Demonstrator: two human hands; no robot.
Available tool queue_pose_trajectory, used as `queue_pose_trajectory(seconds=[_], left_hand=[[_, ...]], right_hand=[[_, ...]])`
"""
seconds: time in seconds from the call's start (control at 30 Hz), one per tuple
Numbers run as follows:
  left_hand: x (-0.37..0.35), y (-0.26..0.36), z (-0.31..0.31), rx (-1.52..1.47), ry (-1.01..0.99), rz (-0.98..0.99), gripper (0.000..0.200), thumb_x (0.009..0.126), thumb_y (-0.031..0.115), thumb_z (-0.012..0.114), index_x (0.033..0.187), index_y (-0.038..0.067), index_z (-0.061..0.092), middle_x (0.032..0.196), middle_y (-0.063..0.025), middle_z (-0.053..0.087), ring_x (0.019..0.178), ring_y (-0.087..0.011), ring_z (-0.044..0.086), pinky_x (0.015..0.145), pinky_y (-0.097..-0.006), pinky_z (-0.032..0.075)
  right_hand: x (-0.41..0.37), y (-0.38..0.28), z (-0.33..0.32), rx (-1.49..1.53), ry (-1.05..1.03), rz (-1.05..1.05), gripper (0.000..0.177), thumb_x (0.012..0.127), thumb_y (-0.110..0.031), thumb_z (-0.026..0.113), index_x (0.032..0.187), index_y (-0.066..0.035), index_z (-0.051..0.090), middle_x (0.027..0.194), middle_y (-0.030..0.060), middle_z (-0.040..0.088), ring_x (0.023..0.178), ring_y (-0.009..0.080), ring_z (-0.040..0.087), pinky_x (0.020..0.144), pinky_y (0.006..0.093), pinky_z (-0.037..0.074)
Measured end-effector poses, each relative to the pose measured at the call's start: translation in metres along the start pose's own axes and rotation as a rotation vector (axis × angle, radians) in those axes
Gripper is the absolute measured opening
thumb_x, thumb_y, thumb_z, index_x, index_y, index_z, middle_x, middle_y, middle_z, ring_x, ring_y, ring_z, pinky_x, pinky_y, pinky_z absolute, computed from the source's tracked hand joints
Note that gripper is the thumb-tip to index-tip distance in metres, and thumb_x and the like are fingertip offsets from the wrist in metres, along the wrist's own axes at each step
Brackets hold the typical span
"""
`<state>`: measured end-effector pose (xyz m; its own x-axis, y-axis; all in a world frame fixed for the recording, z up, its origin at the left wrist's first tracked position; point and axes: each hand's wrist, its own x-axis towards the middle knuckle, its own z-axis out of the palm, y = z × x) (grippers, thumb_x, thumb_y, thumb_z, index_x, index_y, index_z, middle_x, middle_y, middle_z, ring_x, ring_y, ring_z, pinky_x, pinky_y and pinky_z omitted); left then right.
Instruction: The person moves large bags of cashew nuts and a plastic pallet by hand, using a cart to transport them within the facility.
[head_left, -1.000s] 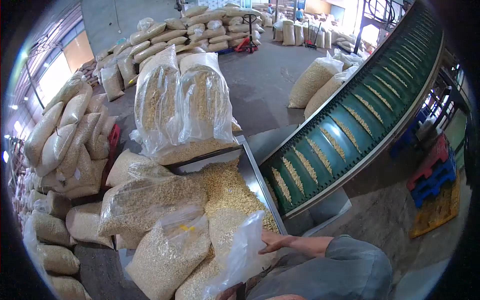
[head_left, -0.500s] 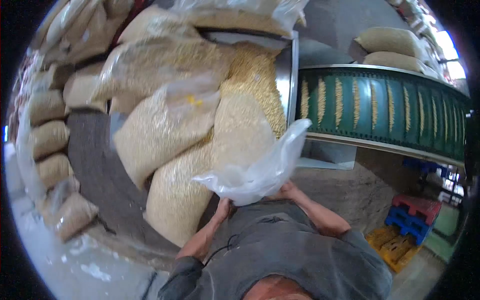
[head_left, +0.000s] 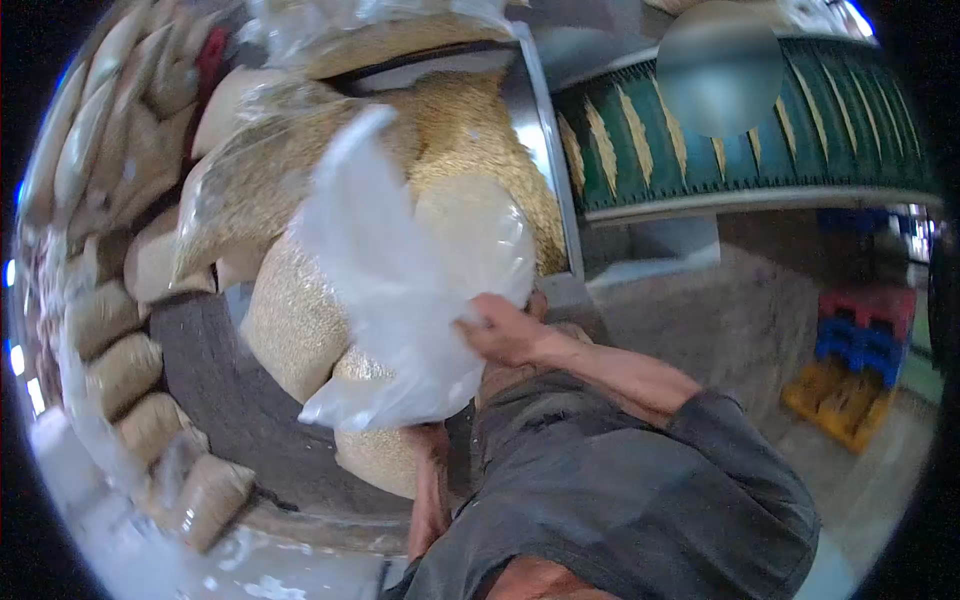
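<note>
A large translucent plastic bag [head_left: 385,270] is spread open in front of me, its upper flap raised and blurred by motion. My right hand [head_left: 503,328] is closed on its right side, fingers curled into the plastic. Lower down, my left hand [head_left: 427,438] is at the bag's bottom edge, with its fingers mostly covered by the film. Behind the plastic lies a full, rounded sack of pale kernels [head_left: 295,315]. Another bulging sack [head_left: 485,225] rests against the metal bin [head_left: 545,130], which holds a heap of loose yellow kernels [head_left: 470,125].
A green conveyor belt [head_left: 640,130] carrying strips of kernels runs off to the right, partly covered by a blurred round patch. Filled sacks [head_left: 125,370] line the left side, and more [head_left: 130,130] are piled behind. Red, blue and yellow pallets [head_left: 855,350] are stacked at right.
The plastic bag has swung left and its flap has risen. My right hand has moved up and left with it, while my left hand has shifted slightly left and down. The view has turned.
</note>
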<state>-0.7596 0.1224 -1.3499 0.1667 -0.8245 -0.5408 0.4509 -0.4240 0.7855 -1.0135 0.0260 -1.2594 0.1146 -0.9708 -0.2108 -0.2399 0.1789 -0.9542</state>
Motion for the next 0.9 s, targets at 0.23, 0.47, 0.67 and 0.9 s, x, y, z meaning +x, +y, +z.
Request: queue_pose_trajectory(seconds=[0.23, 0.47, 0.67, 0.9], left_hand=[[-0.009, 0.028, 0.041, -0.139, -0.153, -0.007, 0.046, 0.097, 0.03, 0.044, 0.135, 0.005, 0.039, 0.136, -0.0109, 0.044, 0.124, -0.0275, 0.042, 0.106, -0.0446, 0.032], [0.065, -0.028, -0.012, 0.943, -0.338, 0.271, 0.047, 0.09, 0.024, 0.058, 0.131, 0.005, 0.046, 0.131, -0.0143, 0.05, 0.122, -0.0251, 0.046, 0.103, -0.0412, 0.036], [0.007, -0.013, -0.015, 0.577, -0.217, -0.069, 0.044, 0.088, 0.02, 0.059, 0.128, 0.004, 0.048, 0.128, -0.0144, 0.052, 0.119, -0.0254, 0.048, 0.102, -0.0401, 0.037], [0.02, 0.017, 0.018, 0.523, -0.224, -0.008, 0.041, 0.086, 0.014, 0.06, 0.124, 0.002, 0.05, 0.125, -0.0145, 0.054, 0.116, -0.0258, 0.05, 0.1, -0.0389, 0.038]], right_hand=[[0.02, -0.048, -0.029, 0.047, -0.103, -0.237, 0.029, 0.082, -0.026, 0.056, 0.093, 0.0, 0.063, 0.085, 0.0251, 0.061, 0.086, 0.0436, 0.057, 0.075, 0.0488, 0.044], [0.033, -0.004, -0.006, 0.068, -0.048, -0.352, 0.025, 0.078, -0.024, 0.056, 0.087, -0.001, 0.062, 0.082, 0.0233, 0.062, 0.084, 0.042, 0.059, 0.073, 0.0487, 0.046], [0.011, 0.017, 0.012, -0.091, -0.354, -0.348, 0.025, 0.076, -0.022, 0.06, 0.083, 0.002, 0.061, 0.077, 0.0234, 0.062, 0.08, 0.043, 0.06, 0.071, 0.05, 0.047], [0.022, -0.004, 0.042, -0.116, -0.349, -0.504, 0.025, 0.072, -0.023, 0.061, 0.074, 0.002, 0.063, 0.07, 0.0213, 0.062, 0.076, 0.0407, 0.062, 0.068, 0.05, 0.047]])
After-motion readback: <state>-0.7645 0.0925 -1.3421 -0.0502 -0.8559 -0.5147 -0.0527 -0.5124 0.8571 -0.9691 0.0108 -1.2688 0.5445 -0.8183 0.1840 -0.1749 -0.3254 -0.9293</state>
